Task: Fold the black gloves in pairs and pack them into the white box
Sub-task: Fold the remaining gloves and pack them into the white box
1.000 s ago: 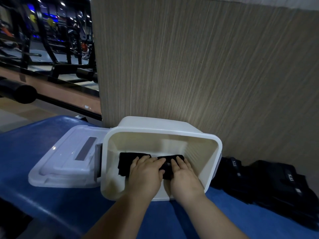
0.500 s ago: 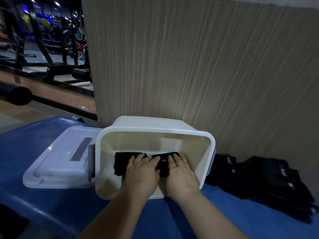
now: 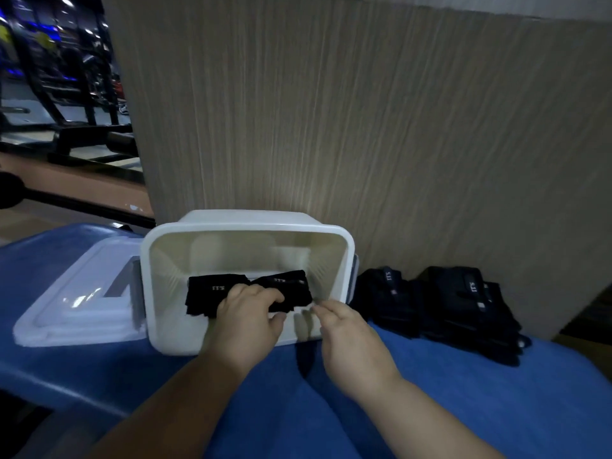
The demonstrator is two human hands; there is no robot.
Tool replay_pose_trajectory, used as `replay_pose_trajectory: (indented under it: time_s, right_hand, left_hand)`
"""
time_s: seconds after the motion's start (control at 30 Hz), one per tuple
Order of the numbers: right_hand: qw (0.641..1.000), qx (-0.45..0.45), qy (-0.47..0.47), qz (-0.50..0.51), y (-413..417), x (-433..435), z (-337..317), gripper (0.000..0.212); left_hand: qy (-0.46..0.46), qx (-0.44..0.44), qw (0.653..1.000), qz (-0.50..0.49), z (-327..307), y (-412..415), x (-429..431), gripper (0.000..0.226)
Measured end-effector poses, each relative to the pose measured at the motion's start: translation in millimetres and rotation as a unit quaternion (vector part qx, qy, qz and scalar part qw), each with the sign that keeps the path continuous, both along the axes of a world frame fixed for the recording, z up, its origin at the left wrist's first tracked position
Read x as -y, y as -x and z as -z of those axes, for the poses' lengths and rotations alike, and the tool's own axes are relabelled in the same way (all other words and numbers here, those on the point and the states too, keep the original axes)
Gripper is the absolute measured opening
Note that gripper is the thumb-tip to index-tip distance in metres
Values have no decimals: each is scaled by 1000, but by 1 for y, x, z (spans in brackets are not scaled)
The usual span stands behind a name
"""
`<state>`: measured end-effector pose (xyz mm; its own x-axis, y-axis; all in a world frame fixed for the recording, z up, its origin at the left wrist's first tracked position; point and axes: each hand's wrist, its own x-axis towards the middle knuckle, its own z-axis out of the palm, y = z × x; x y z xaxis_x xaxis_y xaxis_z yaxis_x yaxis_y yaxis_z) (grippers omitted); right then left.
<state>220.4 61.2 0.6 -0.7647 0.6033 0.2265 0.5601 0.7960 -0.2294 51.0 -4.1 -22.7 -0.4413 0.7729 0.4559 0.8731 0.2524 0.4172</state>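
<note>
Inside the white box (image 3: 348,260) the left hand (image 3: 246,314) pinches the folded black gloves (image 3: 212,288) at their near edge (likely soft, light, prone to unfolding), while the right hand (image 3: 347,336) hangs relaxed, holding nothing.

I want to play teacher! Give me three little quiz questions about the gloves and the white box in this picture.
1. True or false: the lid lies beside the white box, not on it.
2. What touches the folded gloves inside the box? A) left hand B) both hands C) neither hand
3. Fill in: the unpacked gloves lie on the box's ___ side.
Key: 1 true; 2 A; 3 right.
</note>
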Motion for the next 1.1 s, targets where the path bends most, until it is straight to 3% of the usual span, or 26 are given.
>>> replay_pose_trajectory:
  time_s: [0.23, 0.4, 0.8, 0.97, 1.1]
  right_hand:
    - [996, -1, -42, 82, -75, -20, -3, 50]
    - [983, -79, -28, 165, -108, -37, -3, 42]
    - [931, -213, -58, 292, -154, -75, -23, 30]
    - [923, -213, -21, 321, -166, -87, -25, 32]
    - [927, -200, 14, 316, -169, -94, -24, 34]
  left_hand:
    - [30, 105, 991, 75, 1, -55, 0, 7]
    - [43, 186, 975, 113, 4, -104, -24, 8]
    - [56, 212, 964, 152, -24, -175, -96, 10]
    - [32, 229, 962, 143, -41, -200, -123, 23]
    - [65, 284, 949, 124, -49, -212, -137, 46]
